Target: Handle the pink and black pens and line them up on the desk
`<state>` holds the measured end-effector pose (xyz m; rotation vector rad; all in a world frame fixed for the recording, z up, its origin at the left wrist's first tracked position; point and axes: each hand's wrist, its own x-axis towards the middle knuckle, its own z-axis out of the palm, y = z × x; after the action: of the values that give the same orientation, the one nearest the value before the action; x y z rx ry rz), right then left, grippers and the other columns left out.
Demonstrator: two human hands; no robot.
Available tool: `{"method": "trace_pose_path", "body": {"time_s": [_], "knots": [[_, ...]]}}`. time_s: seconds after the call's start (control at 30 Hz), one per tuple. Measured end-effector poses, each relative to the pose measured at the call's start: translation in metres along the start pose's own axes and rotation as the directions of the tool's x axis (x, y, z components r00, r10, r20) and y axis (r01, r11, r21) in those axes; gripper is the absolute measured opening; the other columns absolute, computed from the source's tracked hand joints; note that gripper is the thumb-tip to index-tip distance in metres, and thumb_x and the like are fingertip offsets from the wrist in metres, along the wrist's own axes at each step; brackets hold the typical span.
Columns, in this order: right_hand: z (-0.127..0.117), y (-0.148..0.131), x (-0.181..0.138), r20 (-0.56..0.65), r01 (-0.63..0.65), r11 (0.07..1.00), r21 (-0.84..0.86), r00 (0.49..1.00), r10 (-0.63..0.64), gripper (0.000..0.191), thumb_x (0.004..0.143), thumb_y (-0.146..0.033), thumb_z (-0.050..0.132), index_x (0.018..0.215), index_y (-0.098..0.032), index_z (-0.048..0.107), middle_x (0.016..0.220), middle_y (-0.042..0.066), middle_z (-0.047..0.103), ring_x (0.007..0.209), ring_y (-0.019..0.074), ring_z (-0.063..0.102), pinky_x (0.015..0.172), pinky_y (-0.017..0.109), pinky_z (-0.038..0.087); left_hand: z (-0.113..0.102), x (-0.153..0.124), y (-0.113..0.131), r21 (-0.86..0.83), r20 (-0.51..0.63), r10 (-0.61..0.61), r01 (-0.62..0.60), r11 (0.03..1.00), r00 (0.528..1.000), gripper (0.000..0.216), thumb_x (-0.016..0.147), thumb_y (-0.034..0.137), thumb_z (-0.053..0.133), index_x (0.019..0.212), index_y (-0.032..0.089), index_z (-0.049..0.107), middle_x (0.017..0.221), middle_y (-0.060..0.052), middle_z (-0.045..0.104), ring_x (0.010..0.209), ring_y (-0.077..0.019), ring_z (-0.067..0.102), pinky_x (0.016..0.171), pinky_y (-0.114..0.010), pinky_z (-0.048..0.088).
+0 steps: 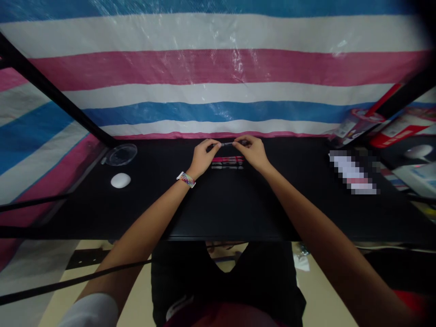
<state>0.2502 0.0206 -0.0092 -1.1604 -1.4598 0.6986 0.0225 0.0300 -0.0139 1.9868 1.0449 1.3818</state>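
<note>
Free room on table [235, 209] between forearms [296, 209]; pens [227, 160] beyond obstruct, white dome [120, 180] blocks left

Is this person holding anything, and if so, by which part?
Yes: a slim, greyish, straight pen, apparently plastic, pinched near both ends: the left hand has its left end, the right hand its right.

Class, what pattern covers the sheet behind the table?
The sheet has blue, white and pink stripes, clearest in the head view.

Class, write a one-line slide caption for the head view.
The left hand and right hand pinch a pen between them, beyond other pens on a black table.
</note>
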Motion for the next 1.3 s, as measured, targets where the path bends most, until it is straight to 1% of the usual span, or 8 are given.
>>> {"method": "trace_pose_path", "body": {"time_s": [0.13,0.23,0.67,0.73,0.9,1.07,1.2,1.3], "knots": [[-0.002,0.008,0.007,0.024,-0.236,0.94,0.247,0.971,0.238,0.026,0.086,-0.046,0.079,0.091,-0.02,0.08,0.073,0.003,0.07,0.055,0.0125,0.054,0.052,0.029,0.044,-0.003,0.005,-0.011,-0.073,-0.025,-0.034,0.032,0.997,0.999,0.009,0.099,0.026,0.076,0.105,0.024,0.082,0.112,-0.008,0.084,0.108,-0.0237,0.077,0.098,-0.041,0.06],[-0.005,0.011,0.003,0.075,-0.287,0.895,0.342,0.957,0.279,0.025,0.081,-0.043,0.083,0.093,-0.021,0.08,0.08,0.004,0.075,0.058,0.0119,0.058,0.053,0.028,0.047,-0.007,0.002,-0.015,-0.079,-0.029,-0.053,0.051,0.996,0.998,0.013,0.097,0.025,0.078,0.108,0.026,0.084,0.117,-0.008,0.084,0.111,-0.024,0.078,0.1,-0.041,0.061],[-0.009,0.032,0.001,0.078,-0.209,0.912,0.353,0.978,0.194,0.028,0.072,-0.038,0.091,0.09,-0.023,0.076,0.082,0.004,0.075,0.07,0.017,0.067,0.075,0.04,0.062,-0.009,-0.001,-0.014,-0.003,0.034,-0.079,0.079,0.997,0.996,0.018,0.101,0.028,0.072,0.115,0.028,0.085,0.118,-0.006,0.085,0.11,-0.0239,0.078,0.106,-0.044,0.059],[-0.01,0.032,0.0,0.083,-0.201,0.912,0.358,0.979,0.183,0.026,0.071,-0.036,0.09,0.089,-0.023,0.076,0.083,0.004,0.075,0.07,0.0172,0.067,0.076,0.042,0.062,-0.009,-0.002,-0.015,0.018,0.047,-0.081,0.08,0.997,0.996,0.017,0.104,0.033,0.069,0.104,0.027,0.085,0.107,-0.005,0.086,0.101,-0.0226,0.078,0.099,-0.041,0.059],[-0.009,0.027,-0.003,0.109,-0.207,0.901,0.381,0.978,0.178,0.024,0.07,-0.033,0.09,0.088,-0.022,0.078,0.084,0.004,0.077,0.069,0.0175,0.068,0.077,0.042,0.063,-0.007,-0.002,-0.019,0.017,-0.004,-0.155,0.155,0.988,0.988,0.058,0.112,0.057,0.053,0.069,0.024,0.071,0.064,-0.002,0.069,0.062,-0.0164,0.064,0.071,-0.036,0.053],[-0.009,0.028,-0.002,0.086,-0.208,0.887,0.413,0.978,0.19,0.027,0.071,-0.036,0.091,0.09,-0.023,0.077,0.085,0.004,0.075,0.074,0.018,0.07,0.081,0.043,0.064,-0.007,0.0,-0.019,-0.093,-0.04,-0.092,0.088,0.992,0.995,0.024,0.096,0.049,0.082,0.099,0.026,0.075,0.091,-0.003,0.078,0.082,-0.0184,0.072,0.08,-0.036,0.058],[-0.01,0.031,0.0,0.092,-0.204,0.902,0.381,0.979,0.182,0.028,0.074,-0.04,0.09,0.092,-0.024,0.075,0.087,0.005,0.074,0.076,0.0195,0.07,0.083,0.046,0.065,-0.009,0.001,-0.018,-0.087,-0.017,-0.169,0.167,0.982,0.985,0.038,0.107,0.052,0.065,0.082,0.024,0.071,0.073,-0.003,0.071,0.072,-0.0178,0.068,0.078,-0.038,0.057],[-0.01,0.033,0.0,0.097,-0.206,0.894,0.397,0.978,0.183,0.029,0.073,-0.04,0.09,0.092,-0.024,0.075,0.086,0.005,0.073,0.075,0.0189,0.069,0.082,0.046,0.064,-0.009,0.001,-0.017,-0.135,-0.031,-0.156,0.15,0.979,0.987,0.02,0.098,0.046,0.078,0.1,0.026,0.074,0.081,-0.002,0.073,0.078,-0.0189,0.07,0.08,-0.038,0.056]]}}
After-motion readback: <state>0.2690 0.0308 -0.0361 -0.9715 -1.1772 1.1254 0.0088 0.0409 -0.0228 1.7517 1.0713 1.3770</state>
